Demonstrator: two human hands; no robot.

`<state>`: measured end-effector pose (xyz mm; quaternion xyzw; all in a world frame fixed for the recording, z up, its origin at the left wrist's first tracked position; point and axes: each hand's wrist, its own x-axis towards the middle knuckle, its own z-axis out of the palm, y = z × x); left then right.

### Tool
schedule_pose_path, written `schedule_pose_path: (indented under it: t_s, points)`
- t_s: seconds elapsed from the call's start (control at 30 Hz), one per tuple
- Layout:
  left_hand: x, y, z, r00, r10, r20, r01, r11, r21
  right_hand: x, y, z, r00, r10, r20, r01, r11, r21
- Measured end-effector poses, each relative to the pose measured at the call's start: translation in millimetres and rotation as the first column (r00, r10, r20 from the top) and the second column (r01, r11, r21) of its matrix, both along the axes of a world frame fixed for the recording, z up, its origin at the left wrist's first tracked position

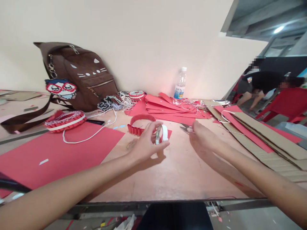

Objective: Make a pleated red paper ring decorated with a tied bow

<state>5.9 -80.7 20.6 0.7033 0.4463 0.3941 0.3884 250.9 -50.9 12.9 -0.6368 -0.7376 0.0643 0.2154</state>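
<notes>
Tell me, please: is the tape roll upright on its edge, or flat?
Upright: the left hand holds the tape roll with its hole facing sideways. I cannot tell whether it touches the table.

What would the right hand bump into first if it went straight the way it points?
Probably the red paper piled near the wall. The right hand, holding scissors, points forward and leftward at it. Its height above the table is hard to judge, so it might pass over.
</notes>
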Motion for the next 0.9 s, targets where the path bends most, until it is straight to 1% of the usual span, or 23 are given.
schedule_pose_path:
  t_s: [0.07,0.13,0.23,0.33,0.47,0.6,0.67,0.77,0.9]
  points:
    - [0.0,3.5,-0.9,0.993,0.02,0.12,-0.012,0.998,-0.067,2.1,-5.5,2.0,0.996,0.053,-0.068,-0.05,0.998,0.041]
    - [-0.3,6.8,-1.8,0.98,0.041,0.192,-0.019,0.993,-0.114,-0.2,-11.9,6.0,0.98,0.137,-0.142,-0.126,0.988,0.084]
    - [-0.2,9.0,-2.1,0.974,0.035,0.224,0.006,0.984,-0.178,-12.2,-25.4,13.9,0.93,0.296,-0.217,-0.272,0.953,0.135]
    - [2.0,7.9,-1.0,0.971,0.019,0.238,0.027,0.982,-0.188,-25.5,-39.8,18.3,0.889,0.41,-0.204,-0.389,0.911,0.135]
    - [5.3,4.9,-1.9,0.962,-0.024,0.273,0.068,0.986,-0.151,-31.6,-49.5,17.1,0.878,0.447,-0.169,-0.423,0.892,0.162]
    - [6.3,2.0,-5.6,0.979,-0.09,0.183,0.113,0.987,-0.117,-29.6,-49.6,12.7,0.852,0.508,-0.125,-0.478,0.854,0.208]
    - [7.3,0.1,-6.5,0.98,-0.112,0.162,0.133,0.983,-0.124,-28.7,-49.1,9.1,0.854,0.516,-0.072,-0.49,0.843,0.221]
    - [9.6,-2.7,-5.7,0.975,-0.132,0.181,0.155,0.98,-0.122,-27.7,-48.8,2.5,0.868,0.494,0.045,-0.491,0.844,0.214]
    - [11.4,-3.8,-4.4,0.978,-0.124,0.17,0.146,0.982,-0.123,-27.4,-49.2,-3.2,0.85,0.501,0.162,-0.525,0.824,0.213]
